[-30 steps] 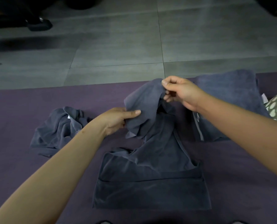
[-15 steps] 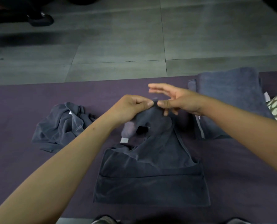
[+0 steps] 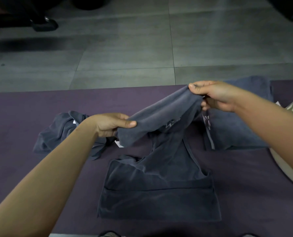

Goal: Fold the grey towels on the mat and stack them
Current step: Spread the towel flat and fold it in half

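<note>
Evidently the towel [image 3: 159,168] hung slantwise between pinching fingers, left hand [image 3: 108,124] low and near, right hand [image 3: 215,94] higher and farther.

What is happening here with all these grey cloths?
A person is folding grey towels on a purple mat. The left hand and the right hand each pinch the far edge of the middle towel, lifting that end while its near part lies flat. A crumpled towel waits on the left, and a folded towel lies on the right.
</note>
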